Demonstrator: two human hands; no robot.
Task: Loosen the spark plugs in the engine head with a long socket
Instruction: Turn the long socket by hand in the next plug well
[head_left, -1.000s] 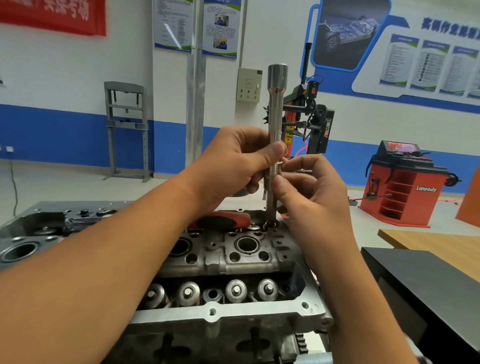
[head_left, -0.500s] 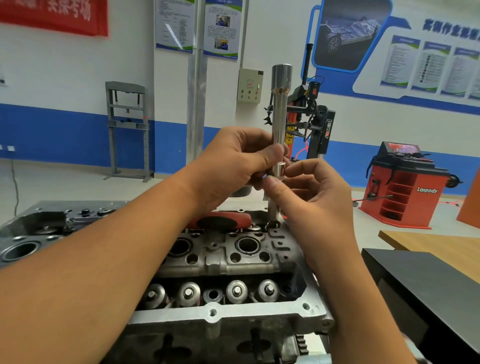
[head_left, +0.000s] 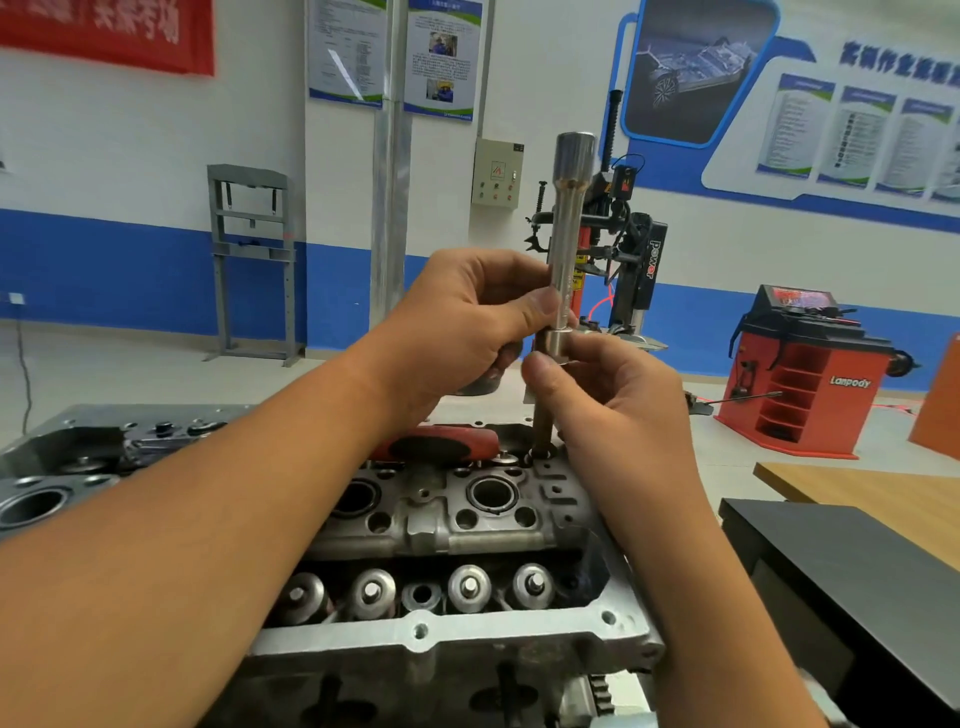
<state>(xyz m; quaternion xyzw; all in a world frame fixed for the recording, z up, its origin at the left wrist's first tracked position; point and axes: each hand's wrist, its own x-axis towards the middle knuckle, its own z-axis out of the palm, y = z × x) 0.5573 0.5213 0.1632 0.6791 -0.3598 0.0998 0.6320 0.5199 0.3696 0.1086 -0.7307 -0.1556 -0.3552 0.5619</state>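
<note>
Pretty clearly an auto repair training workshop. There's a bare engine head (head_left: 467, 519) sitting up close, a tire changer (head_left: 618, 249) by the far wall, a red wheel balancer (head_left: 800, 374) off to the right, and a grey shop press (head_left: 252, 260) on the left. Instruction posters (head_left: 395, 52) and a car display board (head_left: 696, 67) hang on the blue-and-white wall.

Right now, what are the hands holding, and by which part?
Both hands hold the upright long socket: the left hand grips its mid-shaft, the right hand pinches the wider collar just below. Its lower end stands in the engine head.
</note>
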